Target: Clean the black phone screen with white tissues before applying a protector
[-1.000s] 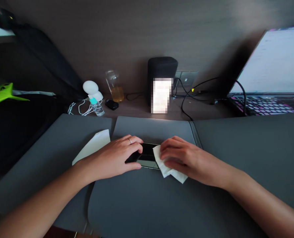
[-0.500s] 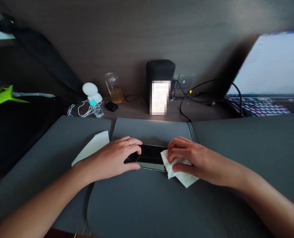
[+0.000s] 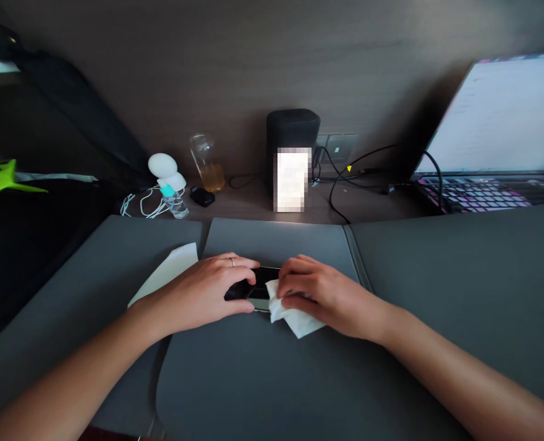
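Note:
A dark, glossy smartphone (image 3: 261,291) lies flat on the grey mat (image 3: 272,380), its long side running left to right. My left hand (image 3: 212,288), with a ring on one finger, grips the phone's left end between thumb and fingers. A crumpled white tissue (image 3: 294,318) is pinched in my right hand (image 3: 320,294) and rests on the phone's right part. The hand and tissue hide that end of the phone. Under my left wrist a white sheet of paper (image 3: 168,272) sticks out.
Behind the mat stand a black speaker (image 3: 293,125), a bottle with amber liquid (image 3: 211,174), a small clear bottle (image 3: 176,203), a white round-headed device (image 3: 163,166) and a black key fob (image 3: 203,196). An open laptop (image 3: 502,122) is at the right, with black cables (image 3: 373,153) near it.
My right hand has slid left along the phone with the tissue, closer to my left hand. The left hand keeps its grip on the phone. The view has shifted slightly.

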{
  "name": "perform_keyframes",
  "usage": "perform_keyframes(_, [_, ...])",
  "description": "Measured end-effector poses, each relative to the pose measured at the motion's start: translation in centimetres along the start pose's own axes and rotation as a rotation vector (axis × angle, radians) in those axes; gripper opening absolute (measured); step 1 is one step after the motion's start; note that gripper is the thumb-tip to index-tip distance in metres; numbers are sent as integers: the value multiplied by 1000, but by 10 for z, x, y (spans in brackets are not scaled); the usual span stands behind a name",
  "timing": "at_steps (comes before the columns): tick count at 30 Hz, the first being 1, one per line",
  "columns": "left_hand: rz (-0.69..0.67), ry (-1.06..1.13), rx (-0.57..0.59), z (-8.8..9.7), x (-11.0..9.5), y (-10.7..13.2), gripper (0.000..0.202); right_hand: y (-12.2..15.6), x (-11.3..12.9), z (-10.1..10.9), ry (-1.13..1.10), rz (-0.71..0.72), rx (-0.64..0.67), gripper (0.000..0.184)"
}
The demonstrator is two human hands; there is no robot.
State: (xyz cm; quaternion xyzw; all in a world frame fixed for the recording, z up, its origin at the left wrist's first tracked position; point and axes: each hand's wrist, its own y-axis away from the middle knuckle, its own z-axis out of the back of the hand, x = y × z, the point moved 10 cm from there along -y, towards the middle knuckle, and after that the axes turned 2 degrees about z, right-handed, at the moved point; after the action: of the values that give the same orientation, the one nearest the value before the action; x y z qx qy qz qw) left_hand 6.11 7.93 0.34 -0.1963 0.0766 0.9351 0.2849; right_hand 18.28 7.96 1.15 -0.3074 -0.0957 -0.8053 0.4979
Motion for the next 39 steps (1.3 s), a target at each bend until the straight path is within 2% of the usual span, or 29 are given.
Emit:
perform_keyframes(4, [-15,-6,-4,-2,0,0,19,3,-8,4,39,-68,-11,14])
perform_keyframes(9, [-21,-22,-1,-3,-2,1,23,1,3,1,39,25,-2,16])
perform_keyframes(13, [-15,-29,7,-3,-2,1,21,1,-8,7,75,-54,-40,16])
perform_keyframes(15, [-19,-26,11,-2,-2,1,21,1,-6,4,70,-56,-6,16])
perform_keyframes(19, [-29,-32,15,-3,-3,2,22,-1,6,-4,65,35,40,18])
perform_keyframes(24, [-24,-43,16,-5,-2,2,20,3,-6,3,104,-48,7,20])
perform_keyframes(30, [-32,-24,16,-4,-1,1,21,0,2,1,99,15,23,19])
perform_keyframes(35, [-31,-14,22,-2,-3,1,19,3,-7,7,97,-47,6,21])
perform_keyframes(39, [-36,-20,15,-2,-3,2,22,0,2,0,65,40,29,20])
